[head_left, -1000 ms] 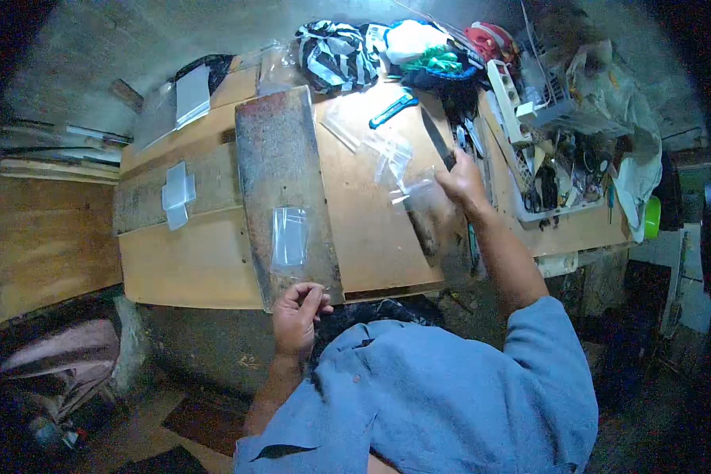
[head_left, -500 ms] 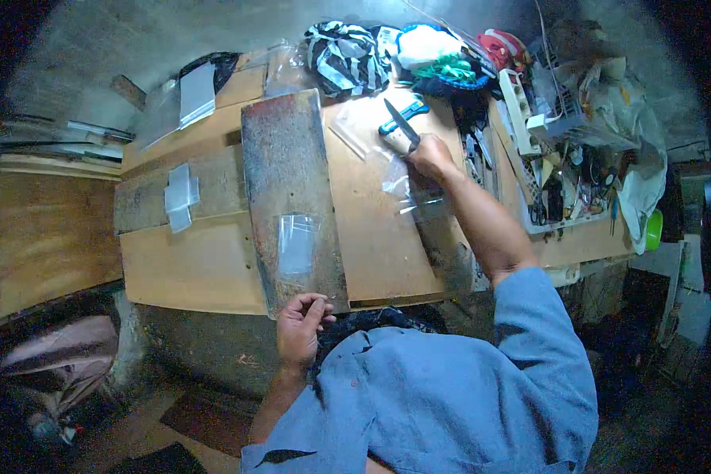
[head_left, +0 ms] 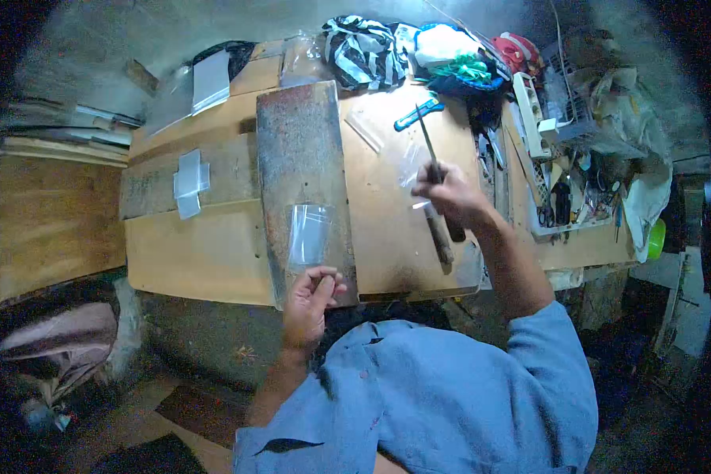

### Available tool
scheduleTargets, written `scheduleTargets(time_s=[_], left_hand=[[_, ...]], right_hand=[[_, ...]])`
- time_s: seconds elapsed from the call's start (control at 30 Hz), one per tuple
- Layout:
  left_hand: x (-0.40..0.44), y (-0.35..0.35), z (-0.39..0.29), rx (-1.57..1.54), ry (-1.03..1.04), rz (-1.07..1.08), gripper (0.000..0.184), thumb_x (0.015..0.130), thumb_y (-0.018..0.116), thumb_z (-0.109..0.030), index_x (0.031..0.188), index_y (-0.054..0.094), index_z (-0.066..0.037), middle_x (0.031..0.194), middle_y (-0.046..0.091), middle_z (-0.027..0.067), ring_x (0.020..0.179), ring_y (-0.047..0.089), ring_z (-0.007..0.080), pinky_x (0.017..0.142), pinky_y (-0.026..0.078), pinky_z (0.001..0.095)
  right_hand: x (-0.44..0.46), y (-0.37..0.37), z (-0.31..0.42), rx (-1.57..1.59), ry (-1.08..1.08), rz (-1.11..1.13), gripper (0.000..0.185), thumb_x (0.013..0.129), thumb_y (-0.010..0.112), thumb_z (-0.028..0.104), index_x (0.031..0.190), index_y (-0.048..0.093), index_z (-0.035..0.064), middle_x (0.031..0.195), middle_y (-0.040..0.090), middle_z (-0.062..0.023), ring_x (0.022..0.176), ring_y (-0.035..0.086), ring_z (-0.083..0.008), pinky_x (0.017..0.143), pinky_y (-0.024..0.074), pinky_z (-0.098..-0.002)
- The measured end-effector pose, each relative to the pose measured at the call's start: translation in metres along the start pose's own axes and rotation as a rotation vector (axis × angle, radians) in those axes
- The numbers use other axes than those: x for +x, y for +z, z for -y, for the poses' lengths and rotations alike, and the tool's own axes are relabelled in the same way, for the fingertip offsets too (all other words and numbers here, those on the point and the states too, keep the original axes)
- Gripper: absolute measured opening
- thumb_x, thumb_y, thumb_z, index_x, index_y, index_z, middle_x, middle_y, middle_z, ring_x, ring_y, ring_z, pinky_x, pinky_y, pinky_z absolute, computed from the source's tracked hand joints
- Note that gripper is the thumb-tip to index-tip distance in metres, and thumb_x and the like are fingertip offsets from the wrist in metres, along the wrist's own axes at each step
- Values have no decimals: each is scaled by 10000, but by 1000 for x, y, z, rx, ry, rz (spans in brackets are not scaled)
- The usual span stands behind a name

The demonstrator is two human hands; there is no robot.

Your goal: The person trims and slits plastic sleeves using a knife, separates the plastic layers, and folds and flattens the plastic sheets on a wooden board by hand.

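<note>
My right hand [head_left: 453, 193] grips a knife [head_left: 427, 136] above the right part of the table, its thin blade pointing away from me. Just past the blade tip lies a blue utility cutter [head_left: 419, 115]. My left hand [head_left: 314, 296] is at the near end of a long worn board [head_left: 300, 142], fingers curled with thumb against them; whether they hold anything is hidden. Beyond those fingers, small clear plastic sheets [head_left: 308, 235] lie stacked on the board. A dark elongated piece [head_left: 438, 237] lies on the table below my right hand.
More plastic sheets [head_left: 188, 186] lie crossed to the left on the wooden table [head_left: 197, 253]. A white stack [head_left: 211, 81] sits at the back left. At the back are a striped black-and-white bag [head_left: 363, 54] and a power strip [head_left: 532, 114]. A tool tray [head_left: 581, 225] stands right.
My right hand has drawn the knife back toward me, away from the blue cutter, and the blade has turned to point more straight ahead. My left hand has moved slightly forward toward the plastic sheets.
</note>
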State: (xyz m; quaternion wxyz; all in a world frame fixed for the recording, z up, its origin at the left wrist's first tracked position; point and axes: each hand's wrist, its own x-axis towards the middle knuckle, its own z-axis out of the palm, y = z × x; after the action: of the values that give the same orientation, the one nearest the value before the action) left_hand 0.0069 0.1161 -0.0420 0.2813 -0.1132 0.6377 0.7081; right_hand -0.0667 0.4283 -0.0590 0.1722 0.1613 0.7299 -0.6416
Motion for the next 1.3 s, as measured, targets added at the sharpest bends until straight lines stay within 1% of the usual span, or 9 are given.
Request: scheduleTargets(time_s=[0.17,0.23,0.27,0.43,0.53,0.73,0.83,1.07,1.3], left_hand=[[8,5,-16,-149,50,149,391,901,586,-275,1190,502,-26,1142,549,69,962,568,126,762,443,235],[7,11,-20,-156,25,155,377,893,601,-220,1192,493,-18,1067,585,63,920,576,114,743,450,225],[6,12,-19,-50,-11,155,378,880,616,-190,1192,491,-16,1012,603,58,870,585,109,716,455,217],[-5,10,-9,65,-51,79,206,856,643,-126,1020,599,-9,772,645,33,657,593,79,560,445,197],[-19,17,-10,-61,-32,-67,146,857,644,-130,946,620,-17,752,646,33,621,590,79,531,423,196],[-33,20,-17,-121,-16,-155,170,857,651,-154,938,613,-9,782,661,56,626,616,97,517,425,197],[-41,15,-12,-19,-108,-67,175,847,659,-143,935,601,-3,783,664,97,637,625,134,541,505,242],[-44,19,-7,-56,-164,-91,137,863,632,-113,901,610,17,786,664,109,640,630,140,560,528,257],[-42,18,4,-58,-119,-74,157,885,611,-146,839,619,4,746,653,86,600,598,115,546,510,238]], right_hand=[[-57,48,0,-13,-60,310,280,710,743,7,867,520,67,765,509,14,718,497,-60,627,435,-218],[-74,64,8,182,64,391,303,687,747,-21,880,527,60,778,516,13,750,510,-69,643,442,-227],[-79,69,-3,16,-86,419,331,680,740,-32,921,531,56,780,526,10,760,528,-85,660,450,-236],[-96,73,14,94,-27,424,400,666,733,-58,999,535,42,815,581,-23,766,570,-111,669,465,-242],[-101,74,8,282,112,332,399,668,715,-55,1028,546,-22,858,629,-105,756,625,-173,670,512,-287],[-121,89,-4,559,250,219,298,693,724,-28,947,568,-22,839,631,-63,750,596,-121,699,499,-270],[-127,90,-8,372,161,151,223,730,668,-28,945,606,-27,834,635,-71,782,597,-125,691,489,-264],[-134,89,-7,344,231,160,144,793,692,81,888,632,-9,809,632,-50,721,574,-113,667,475,-262],[-130,91,-29,208,39,172,145,837,654,126,873,622,-11,744,615,-23,685,552,-91,625,454,-255]])
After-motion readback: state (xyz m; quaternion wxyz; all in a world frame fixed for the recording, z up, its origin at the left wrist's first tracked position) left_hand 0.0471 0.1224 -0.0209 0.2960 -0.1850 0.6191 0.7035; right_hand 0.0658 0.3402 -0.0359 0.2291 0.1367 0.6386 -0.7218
